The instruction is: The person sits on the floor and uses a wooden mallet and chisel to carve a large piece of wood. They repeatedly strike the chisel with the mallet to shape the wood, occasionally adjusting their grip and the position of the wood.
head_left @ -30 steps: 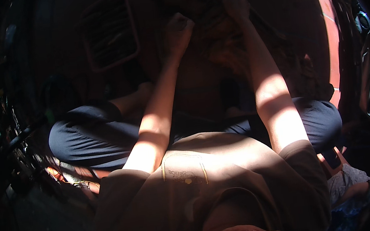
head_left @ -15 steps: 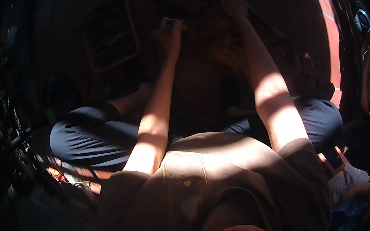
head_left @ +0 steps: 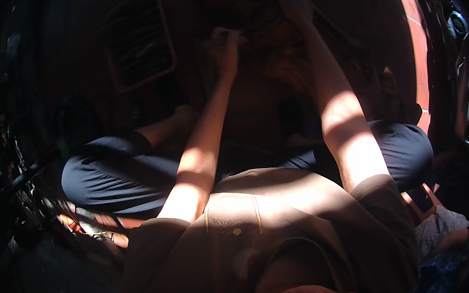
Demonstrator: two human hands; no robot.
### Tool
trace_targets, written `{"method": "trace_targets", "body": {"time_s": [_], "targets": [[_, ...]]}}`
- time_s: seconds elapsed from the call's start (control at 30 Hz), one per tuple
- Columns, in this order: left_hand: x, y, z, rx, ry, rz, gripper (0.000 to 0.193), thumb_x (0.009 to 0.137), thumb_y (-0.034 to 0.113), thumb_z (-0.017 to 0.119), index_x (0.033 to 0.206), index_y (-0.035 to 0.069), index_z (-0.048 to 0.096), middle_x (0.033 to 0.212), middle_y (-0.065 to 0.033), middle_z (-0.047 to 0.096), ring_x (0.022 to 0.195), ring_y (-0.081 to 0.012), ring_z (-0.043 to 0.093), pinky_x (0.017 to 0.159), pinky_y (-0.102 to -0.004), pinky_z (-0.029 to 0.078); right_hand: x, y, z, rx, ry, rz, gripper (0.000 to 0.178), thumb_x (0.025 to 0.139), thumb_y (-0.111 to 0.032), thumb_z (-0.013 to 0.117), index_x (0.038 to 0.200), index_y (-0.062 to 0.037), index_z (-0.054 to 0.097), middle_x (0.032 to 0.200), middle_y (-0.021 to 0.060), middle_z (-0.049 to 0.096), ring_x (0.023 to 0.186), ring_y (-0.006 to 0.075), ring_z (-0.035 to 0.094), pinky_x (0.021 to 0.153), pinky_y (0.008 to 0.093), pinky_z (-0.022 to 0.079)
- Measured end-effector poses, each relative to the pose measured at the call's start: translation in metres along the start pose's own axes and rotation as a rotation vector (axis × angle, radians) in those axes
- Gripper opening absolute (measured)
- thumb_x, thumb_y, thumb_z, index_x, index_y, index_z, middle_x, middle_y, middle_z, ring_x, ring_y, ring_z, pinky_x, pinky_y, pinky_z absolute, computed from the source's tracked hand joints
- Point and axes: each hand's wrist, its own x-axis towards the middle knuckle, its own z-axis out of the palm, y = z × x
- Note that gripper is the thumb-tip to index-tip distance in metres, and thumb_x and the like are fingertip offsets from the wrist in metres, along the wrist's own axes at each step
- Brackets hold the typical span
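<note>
Deep shadow covers the work area. A heap of brownish, leafy or fibrous-looking material (head_left: 283, 65) lies on the floor in front of me; its kind cannot be made out. My left hand (head_left: 225, 46) is closed at the left side of this heap, fingers pinched together, and whatever they hold is too dark to name. At the far right part of the heap rests my right hand (head_left: 295, 5), bent over the material, with its fingertips lost in the dark. Both forearms stretch forward over my crossed legs.
A shallow basket with a pinkish rim (head_left: 168, 32) stands at the far left, filled with several dark, long, thin pieces. A sunlit reddish strip of floor (head_left: 421, 50) runs along the right. Dark clutter lines the left edge, and pale crumpled cloth (head_left: 443, 229) lies at the lower right.
My left hand has shifted slightly to the right and nearer to me, toward the heap. My right hand stays about where it was.
</note>
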Motion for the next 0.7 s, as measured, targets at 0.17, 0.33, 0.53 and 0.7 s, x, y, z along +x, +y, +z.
{"method": "trace_targets", "body": {"time_s": [0.17,0.33,0.53,0.7], "targets": [[0.014,-0.003,-0.010,0.232,0.034,0.027,0.007,0.087,0.011,0.066,0.084,0.005,0.063,0.081,-0.0063,0.071,0.080,-0.0148,0.068,0.074,-0.0308,0.051,-0.002,-0.002,-0.003,-0.019,-0.015,0.000,0.038,0.089,-0.040,0.052,0.112,-0.0159,0.071,0.110,0.0152,0.070,0.105,0.0363,0.065,0.091,0.0491,0.050],[-0.003,0.017,0.003,0.369,0.047,0.187,0.013,0.081,0.012,0.070,0.078,0.003,0.061,0.077,-0.0070,0.068,0.071,-0.0182,0.068,0.069,-0.0346,0.052,-0.002,-0.002,-0.002,-0.020,-0.016,-0.007,0.039,0.089,-0.040,0.051,0.112,-0.0157,0.070,0.113,0.0154,0.069,0.106,0.0365,0.065,0.091,0.0493,0.050],[0.003,0.002,-0.001,-0.044,-0.082,-0.065,0.006,0.083,0.010,0.069,0.082,0.005,0.067,0.079,-0.0058,0.066,0.077,-0.0177,0.068,0.074,-0.0327,0.052,0.000,-0.001,0.000,-0.016,-0.024,0.008,0.039,0.089,-0.041,0.051,0.114,-0.0157,0.070,0.113,0.0152,0.069,0.106,0.0364,0.065,0.091,0.0495,0.050],[0.016,0.000,-0.013,0.363,0.001,0.140,0.006,0.083,0.010,0.066,0.081,0.005,0.066,0.081,-0.0072,0.067,0.077,-0.0172,0.068,0.074,-0.0316,0.051,-0.001,0.002,0.002,-0.014,-0.016,-0.021,0.039,0.089,-0.041,0.051,0.114,-0.0169,0.070,0.112,0.0147,0.070,0.106,0.0362,0.065,0.091,0.0503,0.049]]}}
